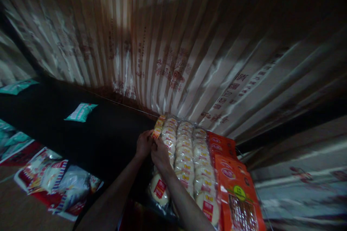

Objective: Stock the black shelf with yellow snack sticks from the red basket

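Both my hands meet at the left edge of a row of pale round packets (187,155) with red and yellow labels, stacked in several columns against a striped curtain. My left hand (143,143) is closed on the leftmost column of packets (157,127), pinching one near its top. My right hand (160,156) is curled over the same column just below, fingers pressed on the packets. Another round packet (159,189) lies under my right forearm.
Orange snack bags (238,187) stand to the right of the round packets. A green packet (80,112) lies on the dark surface (103,140) at left. Red and white bags (54,184) lie at lower left. The striped curtain (173,43) fills the background.
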`<move>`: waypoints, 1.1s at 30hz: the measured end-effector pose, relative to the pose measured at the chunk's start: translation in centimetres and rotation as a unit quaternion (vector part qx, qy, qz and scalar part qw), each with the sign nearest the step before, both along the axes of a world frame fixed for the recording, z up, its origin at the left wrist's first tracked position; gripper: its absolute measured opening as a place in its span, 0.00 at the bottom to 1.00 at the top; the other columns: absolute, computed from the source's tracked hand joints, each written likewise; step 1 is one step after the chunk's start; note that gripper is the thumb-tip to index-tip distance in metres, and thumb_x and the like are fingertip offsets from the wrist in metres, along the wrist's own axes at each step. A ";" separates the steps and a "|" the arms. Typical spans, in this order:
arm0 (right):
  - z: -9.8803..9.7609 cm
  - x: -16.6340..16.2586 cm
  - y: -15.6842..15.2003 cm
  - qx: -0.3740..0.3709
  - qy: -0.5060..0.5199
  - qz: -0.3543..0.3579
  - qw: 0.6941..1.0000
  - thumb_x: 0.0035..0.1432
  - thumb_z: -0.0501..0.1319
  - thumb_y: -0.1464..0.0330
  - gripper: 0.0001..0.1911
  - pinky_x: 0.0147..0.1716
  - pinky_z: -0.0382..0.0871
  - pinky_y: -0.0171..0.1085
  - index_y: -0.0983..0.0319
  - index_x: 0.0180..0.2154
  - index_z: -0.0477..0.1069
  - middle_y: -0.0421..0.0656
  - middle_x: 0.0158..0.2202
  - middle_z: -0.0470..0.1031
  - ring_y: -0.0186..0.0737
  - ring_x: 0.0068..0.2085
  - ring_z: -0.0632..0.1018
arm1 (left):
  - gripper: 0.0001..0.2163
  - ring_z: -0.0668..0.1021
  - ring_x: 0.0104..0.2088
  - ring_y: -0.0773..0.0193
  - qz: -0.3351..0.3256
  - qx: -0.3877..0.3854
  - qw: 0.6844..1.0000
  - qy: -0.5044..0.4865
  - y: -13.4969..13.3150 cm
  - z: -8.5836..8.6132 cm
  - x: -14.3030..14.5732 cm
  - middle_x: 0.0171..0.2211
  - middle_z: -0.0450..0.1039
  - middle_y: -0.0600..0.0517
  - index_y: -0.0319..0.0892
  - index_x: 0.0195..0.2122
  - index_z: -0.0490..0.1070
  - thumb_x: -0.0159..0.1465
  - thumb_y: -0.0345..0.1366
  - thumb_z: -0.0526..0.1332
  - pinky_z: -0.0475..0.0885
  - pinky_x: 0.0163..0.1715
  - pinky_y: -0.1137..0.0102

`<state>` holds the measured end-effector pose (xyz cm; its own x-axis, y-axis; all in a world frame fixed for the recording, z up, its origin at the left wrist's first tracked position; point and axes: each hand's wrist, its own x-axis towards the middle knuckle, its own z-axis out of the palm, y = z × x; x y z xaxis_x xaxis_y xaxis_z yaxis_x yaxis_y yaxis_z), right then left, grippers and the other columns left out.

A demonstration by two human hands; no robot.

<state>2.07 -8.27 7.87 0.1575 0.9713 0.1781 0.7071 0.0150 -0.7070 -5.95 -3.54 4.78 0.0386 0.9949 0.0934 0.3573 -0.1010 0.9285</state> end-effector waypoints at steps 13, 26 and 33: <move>-0.5 0.5 -0.3 0.024 -0.020 -0.013 0.999 0.54 0.50 0.77 0.22 0.57 0.61 0.47 0.66 0.48 0.72 0.54 0.56 0.67 0.47 0.57 0.69 | 0.16 0.72 0.51 0.58 0.050 -0.019 0.996 0.067 -0.3 0.9 0.1 0.49 0.73 0.45 0.38 0.48 0.72 0.60 0.30 0.55 0.65 0.53 0.63; -0.2 1.3 0.2 0.025 -0.031 0.005 0.999 0.56 0.50 0.76 0.19 0.54 0.65 0.43 0.64 0.45 0.74 0.52 0.51 0.72 0.43 0.53 0.72 | 0.19 0.74 0.46 0.58 0.032 -0.016 0.997 0.069 0.1 0.0 0.5 0.43 0.76 0.47 0.40 0.52 0.70 0.59 0.31 0.55 0.67 0.48 0.66; 0.1 2.8 -0.6 0.107 -0.089 0.003 0.990 0.59 0.47 0.72 0.20 0.55 0.63 0.47 0.64 0.47 0.72 0.51 0.52 0.71 0.42 0.54 0.70 | 0.17 0.72 0.49 0.59 0.048 0.024 0.998 0.041 0.3 -0.7 1.0 0.47 0.74 0.48 0.42 0.50 0.71 0.60 0.32 0.54 0.66 0.52 0.64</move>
